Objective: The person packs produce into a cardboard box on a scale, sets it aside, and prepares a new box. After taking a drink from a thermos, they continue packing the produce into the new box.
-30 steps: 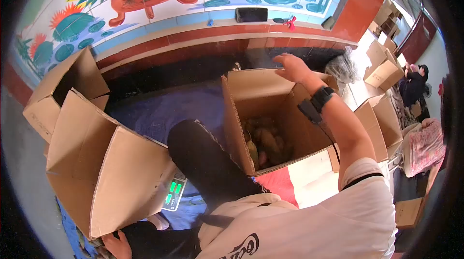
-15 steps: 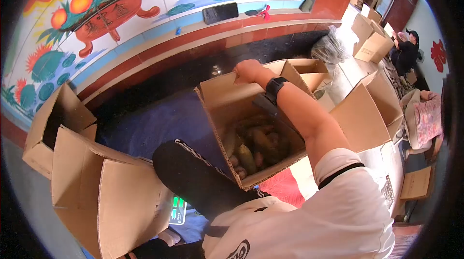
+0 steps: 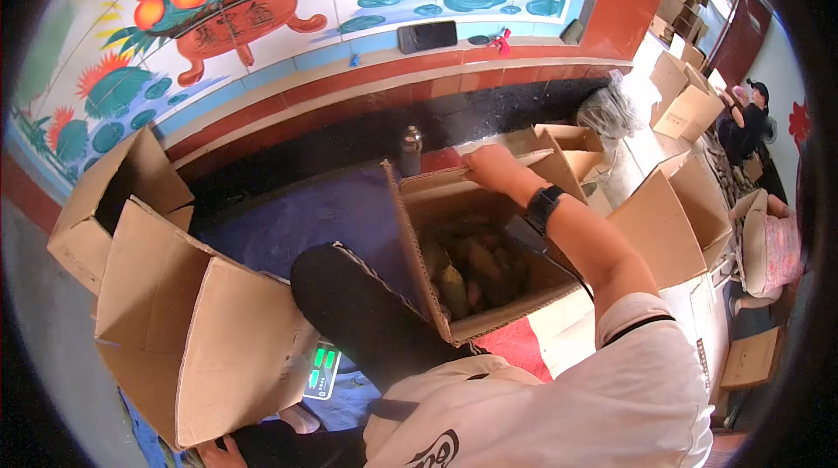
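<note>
My right hand point(image 3: 497, 168), a black watch on its wrist, is closed over the far rim of an open cardboard box point(image 3: 484, 328). Inside, in shadow, lie several brownish, elongated tubers point(image 3: 453, 286). The box sits beyond my bent knee, slightly tilted in view. At the bottom edge, part of my left hand point(image 3: 220, 454) shows against the lower corner of another open cardboard box point(image 3: 231, 354); most of its fingers are hidden. Near that box a scale with a green lit display point(image 3: 323, 370) is partly covered.
A metal bottle point(image 3: 410, 152) stands behind the tuber box. More open cartons are at left point(image 3: 122, 206) and right point(image 3: 668, 223). Clear plastic wrap point(image 3: 607, 110) lies by the wall. A phone-like black slab point(image 3: 428, 36) rests on the ledge. Another person point(image 3: 744, 123) is at far right.
The view has shifted, and the far rim of the tuber box sits lower, with my right hand still on it. The metal bottle behind it and my left hand show more.
</note>
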The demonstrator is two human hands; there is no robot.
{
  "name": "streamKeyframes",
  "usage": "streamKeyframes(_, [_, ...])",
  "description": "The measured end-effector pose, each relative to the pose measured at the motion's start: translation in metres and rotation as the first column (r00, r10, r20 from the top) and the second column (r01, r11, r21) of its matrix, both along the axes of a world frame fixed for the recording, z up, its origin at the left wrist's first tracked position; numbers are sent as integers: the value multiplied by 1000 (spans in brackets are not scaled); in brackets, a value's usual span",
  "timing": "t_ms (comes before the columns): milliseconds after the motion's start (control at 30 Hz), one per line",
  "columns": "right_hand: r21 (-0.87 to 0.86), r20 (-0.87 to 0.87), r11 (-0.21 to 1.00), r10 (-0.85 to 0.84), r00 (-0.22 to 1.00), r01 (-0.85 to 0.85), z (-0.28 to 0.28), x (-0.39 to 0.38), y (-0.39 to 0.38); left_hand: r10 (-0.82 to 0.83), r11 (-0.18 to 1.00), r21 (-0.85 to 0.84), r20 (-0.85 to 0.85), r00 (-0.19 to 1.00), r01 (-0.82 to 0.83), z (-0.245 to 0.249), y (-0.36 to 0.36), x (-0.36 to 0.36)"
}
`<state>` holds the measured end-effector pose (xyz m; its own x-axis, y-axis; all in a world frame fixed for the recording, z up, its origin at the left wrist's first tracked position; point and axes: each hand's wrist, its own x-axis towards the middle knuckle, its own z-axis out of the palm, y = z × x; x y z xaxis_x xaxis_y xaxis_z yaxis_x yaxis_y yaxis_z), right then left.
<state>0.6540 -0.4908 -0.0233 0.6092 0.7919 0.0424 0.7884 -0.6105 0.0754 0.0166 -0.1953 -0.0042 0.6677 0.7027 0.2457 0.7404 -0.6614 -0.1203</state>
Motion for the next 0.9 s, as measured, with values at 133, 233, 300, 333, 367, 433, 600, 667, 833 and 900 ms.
streamKeyframes(133, [5,33,998,-64,997,64,26,-10,-24,79,994,-80,12,997,-78,5,-5,4])
streamKeyframes(233, [14,18,988,-153,988,153,51,-3,-64,27,998,-55,66,997,-24,5,-3,3])
streamKeyframes(300, [42,-32,982,-184,982,185,67,4,-96,69,995,-82,53,996,-64,1,0,0])
streamKeyframes(333, [73,-62,972,-220,973,225,71,7,-113,98,986,-149,115,989,-80,-2,2,-1])
streamKeyframes(367, [102,-95,959,-256,962,266,74,9,-128,130,972,-215,174,976,-91,-6,4,-2])
streamKeyframes(433, [36,-52,936,-349,936,351,87,1,-147,143,978,-178,216,966,-105,-10,4,-3])
streamKeyframes(600, [65,116,788,-615,780,612,57,27,-218,194,947,-295,204,960,-129,-4,0,-4])
streamKeyframes(667, [-7,117,709,-700,704,706,47,44,-253,183,961,-245,211,960,-129,-9,0,-8])
streamKeyframes(833, [-139,249,436,-854,457,889,-4,67,-387,154,974,-196,213,965,-112,-14,-3,-17])
streamKeyframes(900, [-120,161,363,-911,379,924,56,2,-333,203,962,-226,204,958,-156,-3,-8,-8])
